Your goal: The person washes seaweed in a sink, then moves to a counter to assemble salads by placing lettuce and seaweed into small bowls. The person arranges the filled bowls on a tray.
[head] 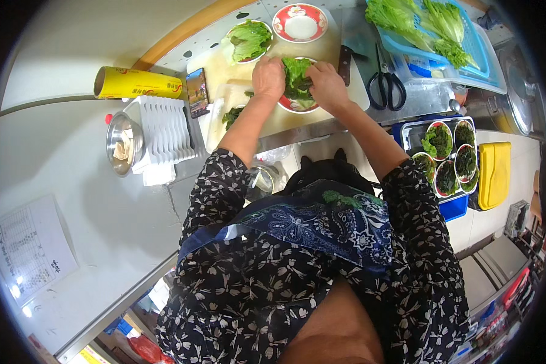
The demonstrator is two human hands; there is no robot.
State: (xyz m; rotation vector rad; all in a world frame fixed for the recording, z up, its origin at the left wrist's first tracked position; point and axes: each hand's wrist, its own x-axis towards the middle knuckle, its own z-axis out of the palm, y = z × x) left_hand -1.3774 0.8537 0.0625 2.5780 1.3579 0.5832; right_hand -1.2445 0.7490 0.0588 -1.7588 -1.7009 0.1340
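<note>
Green leaf lettuce (295,73) fills a red-rimmed bowl (300,109) near the front of the pale cutting board (273,123). At its left side my left hand (269,77) grips the lettuce, its fingers curled. My right hand (326,84) pinches the leaves from the right side. Behind them, a second bowl holds lettuce (250,41), and an empty red-patterned bowl (300,22) stands beside it. Dark green leaves (232,117) lie in a translucent tray (216,125) left of my left forearm, which hides part of it.
A knife (344,66) and black-handled scissors (386,88) lie right of the bowls. Beyond are a blue basket (480,41) of lettuce and a metal tray (407,132) of filled bowls. A phone (197,92), yellow roll (139,83), white rack (164,129) and steel bowl (113,159) are left.
</note>
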